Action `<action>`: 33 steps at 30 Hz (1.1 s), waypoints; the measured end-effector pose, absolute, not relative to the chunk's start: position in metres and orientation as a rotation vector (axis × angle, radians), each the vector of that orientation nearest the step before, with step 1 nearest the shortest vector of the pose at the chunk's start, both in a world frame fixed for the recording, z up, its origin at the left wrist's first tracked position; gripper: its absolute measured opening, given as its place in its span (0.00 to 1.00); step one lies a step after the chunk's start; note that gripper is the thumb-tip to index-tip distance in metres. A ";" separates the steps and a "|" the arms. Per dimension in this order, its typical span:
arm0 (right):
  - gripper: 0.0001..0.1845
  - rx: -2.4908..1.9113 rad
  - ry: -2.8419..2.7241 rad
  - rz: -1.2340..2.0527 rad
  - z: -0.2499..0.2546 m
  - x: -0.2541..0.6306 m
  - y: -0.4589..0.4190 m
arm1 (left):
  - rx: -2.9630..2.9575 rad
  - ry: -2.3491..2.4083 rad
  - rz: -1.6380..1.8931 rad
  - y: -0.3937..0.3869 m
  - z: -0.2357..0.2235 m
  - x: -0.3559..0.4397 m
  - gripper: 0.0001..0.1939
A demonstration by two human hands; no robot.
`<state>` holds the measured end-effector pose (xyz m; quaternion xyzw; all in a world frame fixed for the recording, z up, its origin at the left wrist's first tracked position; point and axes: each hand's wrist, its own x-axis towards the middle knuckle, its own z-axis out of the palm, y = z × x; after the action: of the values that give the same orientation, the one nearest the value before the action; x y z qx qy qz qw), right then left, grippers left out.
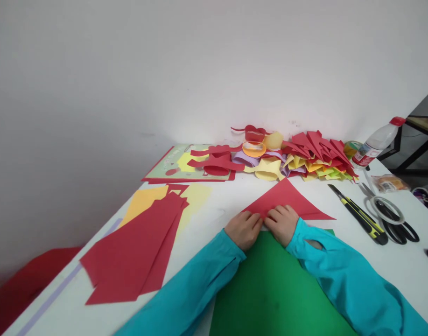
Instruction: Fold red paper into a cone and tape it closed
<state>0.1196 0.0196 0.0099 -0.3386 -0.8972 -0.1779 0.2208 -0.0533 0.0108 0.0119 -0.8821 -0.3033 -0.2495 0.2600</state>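
A sheet of red paper (pixel 285 198), folded into a triangle, lies on the white table with its peak pointing away from me. My left hand (pixel 244 228) has its fingers curled on the near edge at the left corner. Right beside it, my right hand (pixel 282 224) pinches the same edge, its bent fingers pressed on the paper. The fingertips of both hands almost meet, and the bit of paper under them is hidden. Below my wrists a large green sheet (pixel 270 284) lies flat, partly covered by my right sleeve.
Red paper pieces (pixel 136 247) are stacked at left. Behind are paper crowns (pixel 221 161) and a pile of folded papers (pixel 315 149). On the right are a utility knife (pixel 361 217), scissors (pixel 397 228), a tape roll (pixel 389 217) and a plastic bottle (pixel 376 142).
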 end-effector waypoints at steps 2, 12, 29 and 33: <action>0.10 -0.834 -2.487 -0.540 0.013 0.118 0.020 | -2.386 -0.823 -0.701 0.009 0.012 -0.052 0.12; 0.11 -0.701 -2.331 -0.573 0.027 0.119 0.009 | -2.361 -0.696 -0.931 0.005 0.024 -0.058 0.09; 0.10 -0.747 -2.200 -0.536 0.022 0.131 0.012 | -2.276 -0.687 -0.871 0.021 0.035 -0.101 0.04; 0.10 -0.751 -2.160 -0.581 0.020 0.134 0.017 | -2.193 -0.752 -0.895 0.021 0.040 -0.107 0.05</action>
<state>0.1335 0.0166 0.0197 -0.2944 -0.8462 -0.2276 0.3813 -0.1069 0.0213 0.0403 -0.8353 -0.2865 -0.3411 0.3223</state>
